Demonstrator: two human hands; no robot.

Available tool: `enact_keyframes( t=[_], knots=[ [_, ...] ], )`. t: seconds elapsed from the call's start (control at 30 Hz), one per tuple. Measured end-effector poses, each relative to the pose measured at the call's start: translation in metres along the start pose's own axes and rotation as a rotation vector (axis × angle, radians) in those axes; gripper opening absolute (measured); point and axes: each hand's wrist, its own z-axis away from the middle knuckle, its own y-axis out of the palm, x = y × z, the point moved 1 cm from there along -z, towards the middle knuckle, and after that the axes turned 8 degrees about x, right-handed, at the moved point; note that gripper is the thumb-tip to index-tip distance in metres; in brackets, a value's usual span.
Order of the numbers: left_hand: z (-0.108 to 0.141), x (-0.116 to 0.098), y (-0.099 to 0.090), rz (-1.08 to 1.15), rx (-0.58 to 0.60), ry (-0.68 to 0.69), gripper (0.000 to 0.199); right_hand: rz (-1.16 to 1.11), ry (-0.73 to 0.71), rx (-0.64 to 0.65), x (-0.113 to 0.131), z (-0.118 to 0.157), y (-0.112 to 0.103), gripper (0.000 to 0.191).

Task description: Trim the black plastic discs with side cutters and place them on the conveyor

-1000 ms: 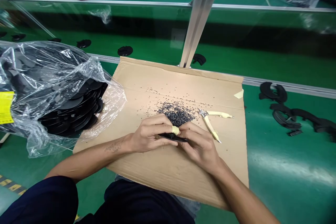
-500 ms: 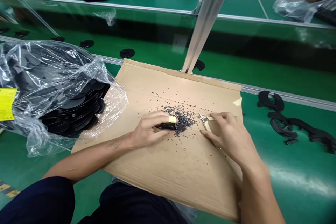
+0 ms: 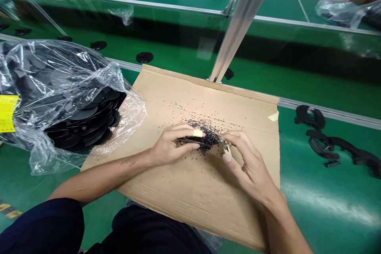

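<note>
My left hand [image 3: 175, 143] pinches a flat black plastic part [image 3: 195, 141] over the cardboard sheet [image 3: 184, 182]; yellow tape wraps one finger. In my right hand [image 3: 250, 162] is a pair of nippers [image 3: 225, 145] with pale yellow handles, its jaws pointing at the part's right end. Whether the jaws touch the part I cannot tell. Beneath both hands lies a heap of tiny black plastic bits [image 3: 211, 137], with more scattered around it. My fingers hide much of the part and of the handles.
At the left a clear plastic bag [image 3: 59, 83] spills black disc-shaped parts [image 3: 86, 127] onto the cardboard. Curved black parts [image 3: 323, 147] lie on the green table at the right. A metal post [image 3: 235, 35] rises behind the cardboard.
My right hand has moved left with the nippers, bringing the jaws close to the black part. The left hand stays nearly in place, still holding the part. The view has shifted slightly.
</note>
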Motion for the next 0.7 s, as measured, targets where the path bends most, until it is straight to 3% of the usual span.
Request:
enact_keyframes(
  t=[0.7],
  knots=[
    [0.0007,0.0057,-0.0012,0.183,0.068,-0.096,0.022,0.157,-0.160,-0.108,-0.0069,0.0034,0.0013,0.042]
  ],
)
